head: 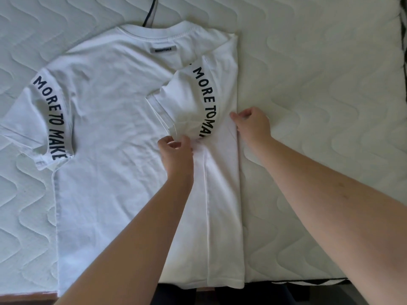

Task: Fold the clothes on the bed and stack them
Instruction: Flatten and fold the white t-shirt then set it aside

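A white T-shirt (114, 119) lies flat on the bed, back side up, with a grey label under the collar and black lettering on both sleeves. Its right side is folded inward along a straight vertical edge, and the right sleeve (191, 102) lies turned back over the body. My left hand (176, 150) pinches the lower hem of that folded sleeve. My right hand (251, 124) grips the fold edge of the shirt just right of the sleeve. The left sleeve (44, 119) is spread out flat.
The white quilted mattress (319, 106) runs bare to the right of the shirt. A dark cord (149, 14) lies above the collar. The bed's near edge (297, 280) runs along the bottom, with dark floor below it.
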`<state>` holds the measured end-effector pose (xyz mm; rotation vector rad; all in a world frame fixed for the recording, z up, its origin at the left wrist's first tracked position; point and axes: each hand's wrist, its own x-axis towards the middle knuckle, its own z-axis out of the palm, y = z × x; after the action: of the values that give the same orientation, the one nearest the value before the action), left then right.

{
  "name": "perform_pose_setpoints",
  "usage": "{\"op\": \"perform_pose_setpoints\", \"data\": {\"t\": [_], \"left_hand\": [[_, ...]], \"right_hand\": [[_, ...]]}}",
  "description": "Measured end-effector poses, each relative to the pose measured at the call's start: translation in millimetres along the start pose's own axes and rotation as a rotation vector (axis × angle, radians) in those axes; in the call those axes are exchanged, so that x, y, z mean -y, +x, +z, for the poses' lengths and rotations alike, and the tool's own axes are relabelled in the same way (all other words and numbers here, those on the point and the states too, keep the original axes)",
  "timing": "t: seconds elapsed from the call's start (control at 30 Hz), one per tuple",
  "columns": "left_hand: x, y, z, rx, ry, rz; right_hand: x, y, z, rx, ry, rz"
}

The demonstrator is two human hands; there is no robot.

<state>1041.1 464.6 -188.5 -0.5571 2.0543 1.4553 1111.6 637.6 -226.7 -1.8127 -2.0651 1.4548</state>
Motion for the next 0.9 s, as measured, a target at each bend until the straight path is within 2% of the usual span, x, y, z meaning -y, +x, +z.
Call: {"op": "perform_pose_setpoints", "data": {"t": [0.07, 0.13, 0.23, 0.3, 0.37, 0.47, 0.6, 0.77, 0.9], "left_hand": [[-2.4, 0.1, -3.6, -0.134, 0.122, 0.106], [-12.7, 4.2, -3.2, -0.175, 0.205, 0.347], [-35.9, 26.8, 11.1, -0.036, 0.401, 0.669], [-52.9, 47.5, 27.8, 0.102, 0.629, 0.792], [-69.5, 67.9, 45.5, 0.163, 0.868, 0.869], [-95.5, 96.1, 65.1, 0.201, 1.078, 0.793], [-126.0, 123.0, 71.4, 0.269, 1.046, 0.581], [-142.7, 137.0, 67.1, 0.294, 1.081, 0.624], [-139.5, 143.3, 62.1, 0.266, 1.157, 0.674]], "right_hand": [[2.1, 3.3, 1.5, -0.025, -0.032, -0.045], [5.4, 8.3, 2.3, -0.047, -0.057, -0.094], [12.1, 20.2, 2.6, -0.061, -0.047, -0.118], [20.1, 30.8, 4.1, -0.046, 0.012, -0.083], [29.8, 42.4, 6.5, -0.034, 0.074, -0.05], [41.9, 59.3, 8.0, -0.045, 0.09, -0.072], [42.4, 72.2, 7.0, -0.07, 0.12, -0.092], [37.3, 79.5, 5.2, -0.014, 0.311, -0.005], [35.2, 81.6, 6.6, 0.027, 0.36, 0.024]]}}
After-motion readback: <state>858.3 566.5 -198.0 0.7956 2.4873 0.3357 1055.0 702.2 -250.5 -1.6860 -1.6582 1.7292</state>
